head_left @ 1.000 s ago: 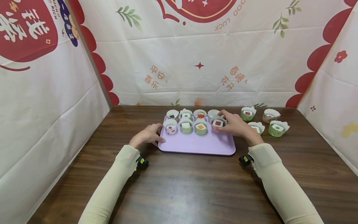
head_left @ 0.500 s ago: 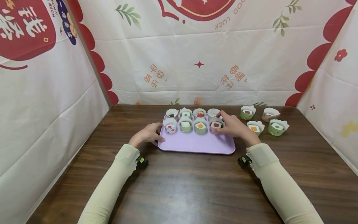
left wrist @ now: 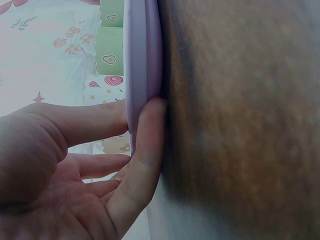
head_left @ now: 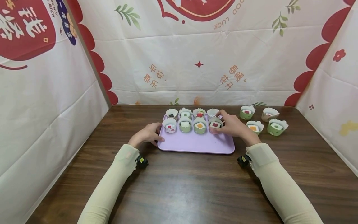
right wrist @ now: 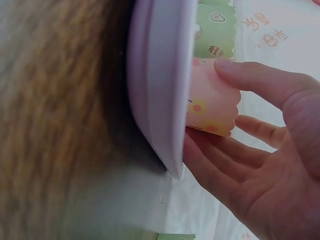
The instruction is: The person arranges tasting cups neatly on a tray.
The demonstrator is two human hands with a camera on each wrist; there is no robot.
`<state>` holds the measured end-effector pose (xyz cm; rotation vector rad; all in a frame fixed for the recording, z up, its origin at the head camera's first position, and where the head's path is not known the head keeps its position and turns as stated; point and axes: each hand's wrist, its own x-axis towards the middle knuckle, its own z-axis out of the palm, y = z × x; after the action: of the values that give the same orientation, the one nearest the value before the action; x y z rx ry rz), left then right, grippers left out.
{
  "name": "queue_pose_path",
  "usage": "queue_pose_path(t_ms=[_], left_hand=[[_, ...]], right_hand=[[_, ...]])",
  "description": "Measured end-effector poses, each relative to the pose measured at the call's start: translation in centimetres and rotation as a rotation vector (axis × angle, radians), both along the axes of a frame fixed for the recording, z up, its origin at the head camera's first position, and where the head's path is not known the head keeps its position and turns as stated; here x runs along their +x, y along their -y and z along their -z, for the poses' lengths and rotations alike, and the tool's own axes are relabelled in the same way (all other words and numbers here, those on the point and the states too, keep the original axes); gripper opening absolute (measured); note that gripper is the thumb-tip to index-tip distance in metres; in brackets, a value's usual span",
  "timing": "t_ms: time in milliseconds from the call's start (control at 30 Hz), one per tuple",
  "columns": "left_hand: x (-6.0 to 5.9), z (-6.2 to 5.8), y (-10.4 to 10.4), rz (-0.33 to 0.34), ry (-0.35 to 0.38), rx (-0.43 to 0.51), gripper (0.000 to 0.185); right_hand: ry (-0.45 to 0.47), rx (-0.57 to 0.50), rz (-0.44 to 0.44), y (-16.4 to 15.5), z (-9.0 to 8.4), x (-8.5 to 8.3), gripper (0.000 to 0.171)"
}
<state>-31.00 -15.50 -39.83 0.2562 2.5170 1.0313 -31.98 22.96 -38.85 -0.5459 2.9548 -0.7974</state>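
Both hands at lilac plastic tray [head_left: 195, 143]: left hand [head_left: 146, 135] pinches edge, steadying; right hand [head_left: 233, 126] grips pink paper cup [head_left: 215, 125], fingers curled.

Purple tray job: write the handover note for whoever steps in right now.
Left hand: pinches the purple tray at its left edge.
Right hand: grips a pink paper cup, now resting at the right end of the tray's front row.
Done: eight filled cups on the tray, in two rows of four.
Left: four cups on the table to the right of the tray.
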Motion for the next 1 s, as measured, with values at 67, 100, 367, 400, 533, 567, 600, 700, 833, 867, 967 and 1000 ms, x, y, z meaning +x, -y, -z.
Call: queue_pose_path(t_ms=[67,100,367,400,533,567,600,700,833,867,967,1000], left_hand=[[0.00,-0.02,-0.01,0.000,0.002,0.001,0.078],[-0.02,-0.01,0.01,0.001,0.002,0.005,0.078],[-0.23,0.11,0.06,0.005,0.002,0.018,0.080],[-0.24,0.14,0.07,0.006,0.002,0.021,0.080],[-0.27,0.26,0.10,0.006,-0.001,0.020,0.080],[-0.28,0.28,0.10,0.007,-0.003,0.019,0.079],[-0.29,0.30,0.10,0.006,-0.003,0.019,0.079],[-0.31,0.28,0.11,0.015,-0.006,0.018,0.079],[-0.28,0.16,0.11,0.021,-0.006,0.017,0.079],[-0.28,0.12,0.11,0.022,-0.007,0.015,0.079],[-0.30,0.15,0.09,0.021,-0.006,0.012,0.079],[-0.32,0.18,0.09,0.021,-0.005,0.011,0.079]], right_hand=[[-0.001,-0.001,-0.001,-0.02,-0.01,0.00,0.072],[-0.006,0.002,-0.003,-0.01,-0.02,0.02,0.071],[-0.028,0.029,-0.007,0.02,-0.01,0.02,0.066],[-0.028,0.031,-0.006,0.02,-0.01,0.05,0.066],[-0.032,0.037,-0.005,0.06,0.03,0.13,0.066],[-0.032,0.039,-0.003,0.06,0.05,0.12,0.066],[-0.030,0.040,-0.003,0.05,0.04,0.12,0.067],[-0.023,0.035,-0.004,0.02,0.10,0.02,0.069],[-0.014,0.025,-0.003,-0.12,0.18,-0.13,0.070],[-0.012,0.025,-0.003,-0.16,0.20,-0.14,0.071],[-0.007,0.023,0.000,-0.22,0.23,-0.14,0.073],[-0.004,0.022,0.001,-0.24,0.24,-0.12,0.073]])
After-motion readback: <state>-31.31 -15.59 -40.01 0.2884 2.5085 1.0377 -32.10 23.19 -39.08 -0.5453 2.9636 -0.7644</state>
